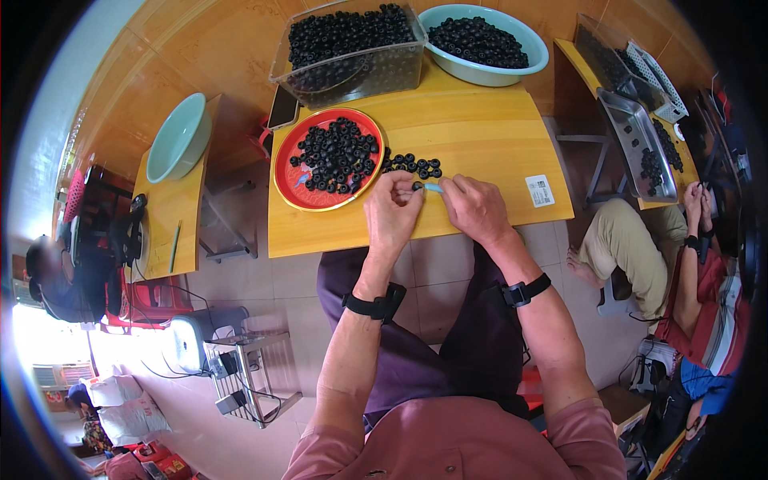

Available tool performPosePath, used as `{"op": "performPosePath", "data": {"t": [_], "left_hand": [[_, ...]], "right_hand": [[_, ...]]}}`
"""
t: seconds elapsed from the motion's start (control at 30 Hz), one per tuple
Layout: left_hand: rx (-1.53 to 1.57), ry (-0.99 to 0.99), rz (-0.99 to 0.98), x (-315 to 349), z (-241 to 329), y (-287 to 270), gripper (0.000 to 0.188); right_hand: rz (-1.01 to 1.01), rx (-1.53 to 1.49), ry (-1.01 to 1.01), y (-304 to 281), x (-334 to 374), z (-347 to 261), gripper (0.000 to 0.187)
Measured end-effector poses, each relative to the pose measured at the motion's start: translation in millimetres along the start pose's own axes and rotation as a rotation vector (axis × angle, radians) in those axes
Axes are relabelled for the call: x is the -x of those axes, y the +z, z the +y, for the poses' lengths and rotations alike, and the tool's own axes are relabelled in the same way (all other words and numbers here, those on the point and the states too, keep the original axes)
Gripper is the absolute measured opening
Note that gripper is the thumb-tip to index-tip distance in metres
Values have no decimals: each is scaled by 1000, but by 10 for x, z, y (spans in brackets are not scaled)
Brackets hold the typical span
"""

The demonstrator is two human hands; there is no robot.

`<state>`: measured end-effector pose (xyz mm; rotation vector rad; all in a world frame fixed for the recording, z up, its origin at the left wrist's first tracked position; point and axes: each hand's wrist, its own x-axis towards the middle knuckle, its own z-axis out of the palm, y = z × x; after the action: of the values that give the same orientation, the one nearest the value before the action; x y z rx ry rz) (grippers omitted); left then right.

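Over the front of the yellow table, my left hand [392,210] pinches one small black ring-shaped part [418,186] between thumb and fingertips. My right hand [478,211] is closed round a slim light-blue tool [433,188], whose end points at that part; its exact kind is too small to make out. Just beyond my fingers lies a loose group of the same black rings [410,162]. Left of them, a red round tray [286,182] with a gold rim holds a heap of black rings [336,152], close beside my left hand.
At the table's [480,112] back stand a clear plastic bin [352,86] and a pale green basin [488,75], both full of black parts. A phone-like dark slab [283,108] lies at the left edge, a white label [539,190] at the right. Another person's hands [698,204] work near a metal tray [628,152].
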<state>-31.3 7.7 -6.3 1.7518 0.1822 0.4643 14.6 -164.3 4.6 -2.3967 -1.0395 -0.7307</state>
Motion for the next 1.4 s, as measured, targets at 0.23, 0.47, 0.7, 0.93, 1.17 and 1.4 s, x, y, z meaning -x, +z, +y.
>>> {"op": "performPosePath", "data": {"t": [0.23, 0.47, 0.7, 0.93, 1.17, 1.4], "left_hand": [[-36, 2, -10, 4, 24, -1, 27], [104, -37, 4, 12, 6, -13, 29], [-56, 91, 70, 21, 45, -61, 23], [-286, 372, 206, -153, 100, -328, 18], [-702, 539, 227, -403, 277, -613, 40], [-876, 558, -165, 51, 45, -236, 46]], "right_hand": [[3, -21, 0, -1, -1, 1, 3], [-30, 3, 64, 15, -17, 26, 4], [26, 11, 75, 69, -16, 45, 7], [36, 40, 200, 99, -8, 81, 9], [67, 30, 215, 122, 0, 93, 11], [63, -2, 219, 111, -15, 63, 10]]}}
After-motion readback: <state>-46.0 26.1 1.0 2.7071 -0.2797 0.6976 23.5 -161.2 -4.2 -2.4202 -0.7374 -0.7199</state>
